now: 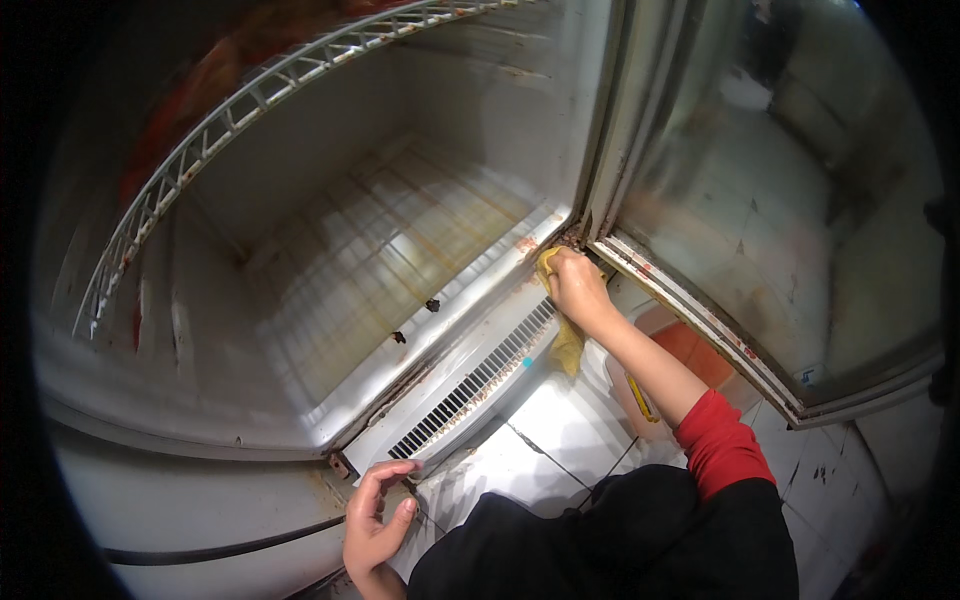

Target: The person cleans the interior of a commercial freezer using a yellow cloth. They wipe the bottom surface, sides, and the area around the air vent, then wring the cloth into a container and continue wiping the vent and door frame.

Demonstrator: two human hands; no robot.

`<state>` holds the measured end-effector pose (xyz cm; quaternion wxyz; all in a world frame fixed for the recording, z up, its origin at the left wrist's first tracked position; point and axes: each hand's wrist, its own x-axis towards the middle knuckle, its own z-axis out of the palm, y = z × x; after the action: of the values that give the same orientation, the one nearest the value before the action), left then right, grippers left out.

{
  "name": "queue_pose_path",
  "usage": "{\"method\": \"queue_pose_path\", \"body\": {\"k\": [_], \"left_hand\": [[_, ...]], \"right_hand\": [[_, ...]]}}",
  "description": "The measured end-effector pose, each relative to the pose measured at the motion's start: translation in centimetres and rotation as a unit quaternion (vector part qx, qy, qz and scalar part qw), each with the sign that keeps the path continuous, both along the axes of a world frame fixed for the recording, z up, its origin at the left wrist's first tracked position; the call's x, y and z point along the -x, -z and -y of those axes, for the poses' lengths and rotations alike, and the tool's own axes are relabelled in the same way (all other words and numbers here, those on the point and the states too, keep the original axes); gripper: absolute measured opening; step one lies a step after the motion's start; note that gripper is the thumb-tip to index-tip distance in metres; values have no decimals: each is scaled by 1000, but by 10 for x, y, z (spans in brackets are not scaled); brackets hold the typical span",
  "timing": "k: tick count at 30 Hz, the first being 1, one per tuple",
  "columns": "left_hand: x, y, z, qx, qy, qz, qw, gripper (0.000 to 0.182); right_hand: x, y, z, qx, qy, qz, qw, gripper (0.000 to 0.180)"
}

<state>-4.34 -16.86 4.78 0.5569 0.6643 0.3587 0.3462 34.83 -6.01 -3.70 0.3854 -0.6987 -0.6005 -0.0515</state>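
My right hand [579,289] grips a yellow cloth [568,351] at the right end of the fridge's lower front panel, close to the hinge corner of the door. Part of the cloth hangs down past the panel's edge. A row of dark vent slots [472,382] runs along this white panel [450,375], with brownish grime beside the slots. At the panel's left end is my left hand [381,510], empty, its thumb and fingers apart. Its fingertips are near the panel's edge; whether they touch it I cannot tell. Rust-coloured dirt [574,236] lies in the hinge corner.
The glass door [772,210] stands swung out to the right, its dirty lower frame [697,330] above a tub [664,330] of reddish liquid. A rusty wire shelf [225,120] crosses the cabinet's upper part. Two dark bits [433,305] lie by the cabinet's sill. White tiles [570,442] cover the floor.
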Motion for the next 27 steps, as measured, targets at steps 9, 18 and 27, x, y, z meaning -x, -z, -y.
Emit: {"method": "queue_pose_path", "body": {"k": [9, 18, 27], "left_hand": [[5, 2, 6, 17, 3, 27, 999, 34], [7, 4, 7, 17, 4, 32, 999, 34], [6, 10, 4, 26, 17, 28, 999, 35]], "right_hand": [[6, -11, -10, 66, -20, 1, 998, 11], [12, -7, -13, 76, -4, 27, 997, 9], [13, -11, -9, 9, 47, 6, 999, 9]]}}
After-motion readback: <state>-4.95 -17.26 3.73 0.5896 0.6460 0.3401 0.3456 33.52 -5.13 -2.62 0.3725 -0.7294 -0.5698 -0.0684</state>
